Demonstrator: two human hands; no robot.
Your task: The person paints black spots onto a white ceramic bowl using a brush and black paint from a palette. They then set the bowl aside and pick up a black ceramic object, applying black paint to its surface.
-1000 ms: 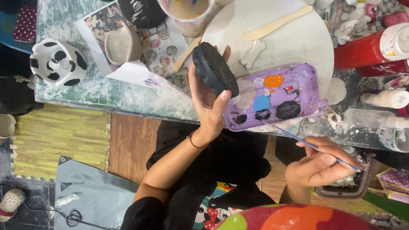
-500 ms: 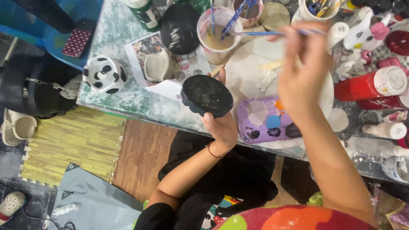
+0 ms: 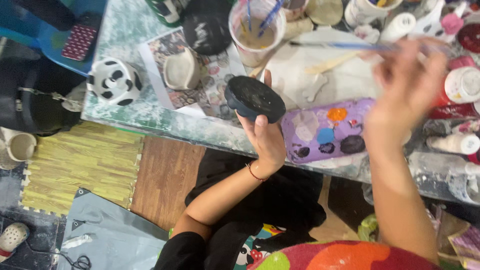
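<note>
While left hand (image 3: 266,137) grips black round piece (image 3: 254,98) from below, flat face up, over table (image 3: 150,117) edge, right hand (image 3: 406,85), blurred, pinches brush (image 3: 340,46). Brush long axis runs 9–3 o'clock; tip lies 1 o'clock of piece, near water cup (image 3: 256,31). Purple palette (image 3: 327,131) sits 4 o'clock of piece.

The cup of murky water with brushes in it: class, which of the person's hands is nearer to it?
Left. The left hand holds a black painted piece just below the cup. The right hand is off to the cup's right, its paintbrush pointing toward it.
</note>
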